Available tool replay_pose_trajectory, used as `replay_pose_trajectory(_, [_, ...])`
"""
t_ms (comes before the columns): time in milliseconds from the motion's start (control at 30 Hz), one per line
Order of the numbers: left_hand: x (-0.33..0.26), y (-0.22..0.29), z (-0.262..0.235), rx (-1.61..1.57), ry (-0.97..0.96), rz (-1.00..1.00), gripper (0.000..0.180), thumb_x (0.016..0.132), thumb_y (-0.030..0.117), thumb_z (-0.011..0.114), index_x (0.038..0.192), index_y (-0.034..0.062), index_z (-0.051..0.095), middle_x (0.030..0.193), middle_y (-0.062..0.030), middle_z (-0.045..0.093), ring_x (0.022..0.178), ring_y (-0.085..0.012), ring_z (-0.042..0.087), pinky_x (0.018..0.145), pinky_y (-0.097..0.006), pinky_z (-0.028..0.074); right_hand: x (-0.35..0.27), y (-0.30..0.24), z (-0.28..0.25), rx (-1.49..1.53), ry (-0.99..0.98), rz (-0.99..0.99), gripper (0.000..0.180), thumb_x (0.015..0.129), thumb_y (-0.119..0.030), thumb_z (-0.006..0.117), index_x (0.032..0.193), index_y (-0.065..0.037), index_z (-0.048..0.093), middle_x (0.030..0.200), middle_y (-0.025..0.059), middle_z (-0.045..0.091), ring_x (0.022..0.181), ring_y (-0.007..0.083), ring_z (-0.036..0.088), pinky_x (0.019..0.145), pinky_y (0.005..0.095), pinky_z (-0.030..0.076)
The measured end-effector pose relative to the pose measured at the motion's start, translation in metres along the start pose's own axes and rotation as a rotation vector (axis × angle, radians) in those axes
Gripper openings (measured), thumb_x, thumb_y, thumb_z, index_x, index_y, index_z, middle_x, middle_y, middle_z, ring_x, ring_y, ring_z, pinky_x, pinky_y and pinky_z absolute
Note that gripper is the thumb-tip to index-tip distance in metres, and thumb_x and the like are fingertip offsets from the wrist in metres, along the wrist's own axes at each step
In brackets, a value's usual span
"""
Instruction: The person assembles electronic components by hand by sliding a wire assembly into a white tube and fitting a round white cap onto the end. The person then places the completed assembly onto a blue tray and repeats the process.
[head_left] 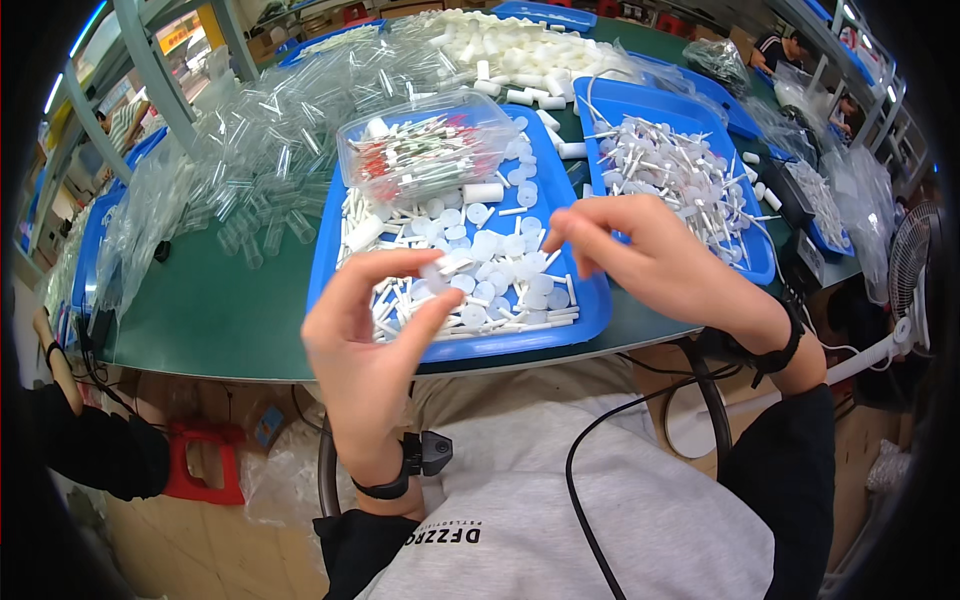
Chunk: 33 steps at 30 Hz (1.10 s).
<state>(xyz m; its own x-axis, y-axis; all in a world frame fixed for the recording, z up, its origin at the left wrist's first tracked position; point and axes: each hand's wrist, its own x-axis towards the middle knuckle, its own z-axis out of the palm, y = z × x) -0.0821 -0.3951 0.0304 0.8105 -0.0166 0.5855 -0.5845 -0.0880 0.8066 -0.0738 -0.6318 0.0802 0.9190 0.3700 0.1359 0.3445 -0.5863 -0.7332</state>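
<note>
Your left hand (pixel 375 335) is pinched shut on a small round white plastic disc (pixel 437 272), thumb below and fingertips above, holding it just over the near half of the shallow blue plastic tray (pixel 330 240) in front of you. Your right hand (pixel 650 260) hovers beside it over the same tray with thumb and fingers drawn together at the tip; something small may sit between them, but it is too blurred to tell whether they hold a part or are merely closed. Judging from how the hands face each other, a second piece is being brought to the disc, so keep the disc flat and steady in your left pinch with its centre exposed, not covered by your thumb. Bring the right hand straight across rather than from above, so you can see the joint as the pieces meet. Work low over the tray, so a slipped piece lands among the loose white plastic discs and short sticks (pixel 500 290) instead of on the green table top (pixel 220 310). The clear plastic tub of red-and-white pieces (pixel 420 150) sits at the far end of the tray, near enough to bump if you lift your wrists. Farther right, a second blue tray of assembled white disc-and-stem parts (pixel 670 165) lies well apart from your hands.
</note>
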Motion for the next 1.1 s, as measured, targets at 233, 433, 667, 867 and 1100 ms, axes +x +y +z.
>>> replay_pose_trajectory(233, [0.002, 0.002, -0.014, 0.006, 0.115, -0.011, 0.03, 0.073, -0.008, 0.075, 0.102, -0.0049, 0.064, 0.099, -0.0091, 0.067, 0.091, -0.0146, 0.061, 0.086, -0.028, 0.047, 0.002, 0.025, 0.013, -0.698, -0.034, -0.278, 0.012, 0.08, -0.013, 0.068, 0.075, -0.003, 0.068, 0.084, 0.0102, 0.056, 0.09, 0.027, 0.054, 0.081, 0.0396, 0.039])
replay_pose_trajectory(433, [0.001, 0.0, -0.012, -0.052, 0.077, -0.01, 0.03, 0.074, -0.008, 0.075, 0.102, -0.0049, 0.065, 0.1, -0.0096, 0.067, 0.093, -0.0147, 0.061, 0.087, -0.027, 0.047, 0.009, 0.032, 0.022, -0.779, -0.006, -0.318, 0.005, 0.078, -0.008, 0.069, 0.078, -0.004, 0.068, 0.085, 0.0087, 0.053, 0.088, 0.0251, 0.053, 0.08, 0.0357, 0.04])
replay_pose_trajectory(667, [-0.001, -0.001, -0.01, -0.099, 0.061, -0.016, 0.031, 0.073, -0.008, 0.075, 0.102, -0.0049, 0.064, 0.101, -0.01, 0.067, 0.092, -0.0148, 0.06, 0.086, -0.028, 0.047, -0.008, -0.003, 0.006, -0.74, 0.236, -0.404, 0.005, 0.078, -0.004, 0.065, 0.08, -0.004, 0.061, 0.077, 0.0081, 0.056, 0.079, 0.0273, 0.055, 0.077, 0.0372, 0.041])
replay_pose_trajectory(867, [-0.003, 0.002, -0.01, -0.072, 0.039, -0.002, 0.032, 0.073, -0.007, 0.076, 0.102, -0.0047, 0.065, 0.101, -0.0103, 0.067, 0.092, -0.0153, 0.06, 0.086, -0.028, 0.047, -0.023, -0.029, 0.005, -0.697, 0.35, -0.516, 0.016, 0.074, 0.0, 0.073, 0.087, -0.005, 0.063, 0.08, 0.0065, 0.062, 0.075, 0.0246, 0.058, 0.076, 0.0347, 0.041])
replay_pose_trajectory(1100, [-0.003, 0.001, -0.007, -0.07, -0.01, -0.002, 0.032, 0.073, -0.007, 0.076, 0.102, -0.0042, 0.065, 0.1, -0.0099, 0.067, 0.093, -0.0159, 0.06, 0.086, -0.028, 0.047, -0.023, -0.024, 0.007, -0.674, 0.335, -0.525, 0.017, 0.074, 0.0, 0.073, 0.087, -0.006, 0.063, 0.08, 0.006, 0.062, 0.077, 0.0239, 0.058, 0.079, 0.0363, 0.041])
